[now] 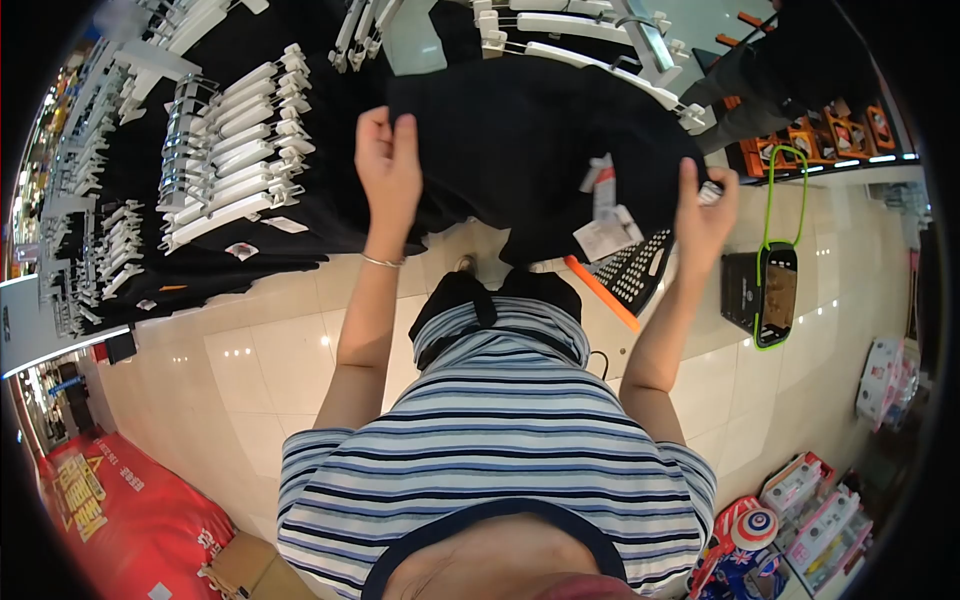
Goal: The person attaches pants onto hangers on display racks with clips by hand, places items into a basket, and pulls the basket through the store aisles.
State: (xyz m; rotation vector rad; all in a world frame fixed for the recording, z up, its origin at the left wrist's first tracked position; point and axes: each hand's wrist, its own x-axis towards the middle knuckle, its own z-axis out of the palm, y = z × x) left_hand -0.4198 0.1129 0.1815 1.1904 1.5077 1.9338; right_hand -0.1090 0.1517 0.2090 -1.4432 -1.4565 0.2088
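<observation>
A black garment (500, 130) is stretched out between my two hands at the top middle. Its left edge is pinched in my left hand (389, 160), thumb and fingers pointing up. At the right edge, my right hand (706, 200) grips the cloth, with a small white label by its fingers. White and red tags (608, 230) hang from the garment's lower right part.
White clip hangers (235, 150) with black garments line racks at the left. A black basket with an orange edge (603, 292) is beyond my waist. Right of it stands a green-handled basket (741, 290). A person in dark clothes (800, 70) is at upper right.
</observation>
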